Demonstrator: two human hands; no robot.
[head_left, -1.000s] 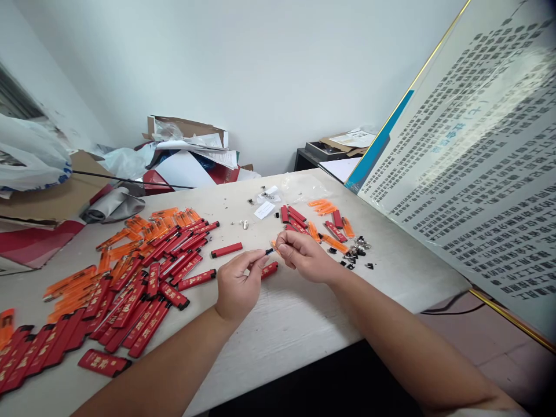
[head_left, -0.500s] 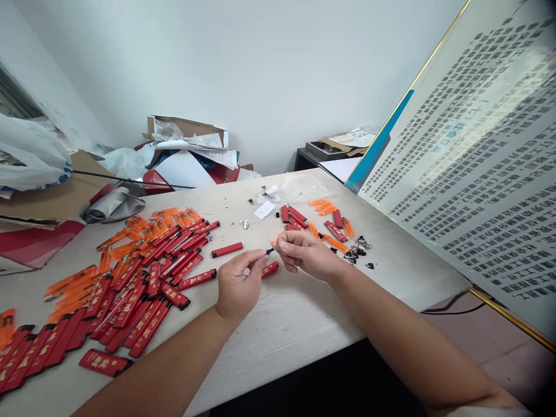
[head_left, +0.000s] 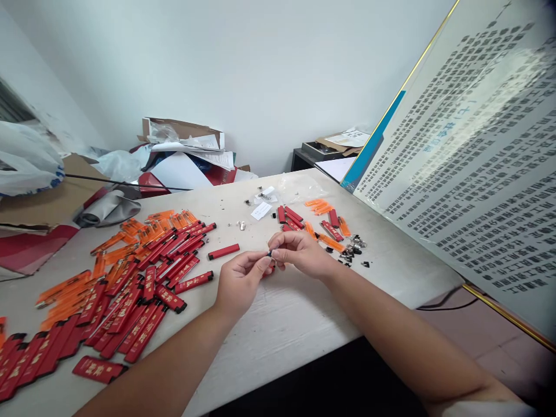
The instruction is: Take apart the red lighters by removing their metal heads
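My left hand (head_left: 240,284) is closed in a pinch above the table, with a small black part (head_left: 269,253) at its fingertips. From the other side my right hand (head_left: 299,252) pinches the same part, thumb and forefinger almost meeting the left fingertips. What the part is cannot be made out. Just beneath the fingers lies a red lighter (head_left: 269,270), mostly hidden. Left of the hands another red lighter (head_left: 223,251) lies alone, beside a large heap of red lighters (head_left: 143,295).
Orange translucent lighter bodies (head_left: 69,292) lie at the left; more orange bodies (head_left: 319,206) and red lighters (head_left: 290,215) lie right. Small metal and black parts (head_left: 354,246) are piled there. A paper slip (head_left: 261,211) lies farther back. A large printed board (head_left: 456,174) leans at right.
My hands have come closer together, and the right fingertips now close in around the small black part. The whole view has shifted slightly.
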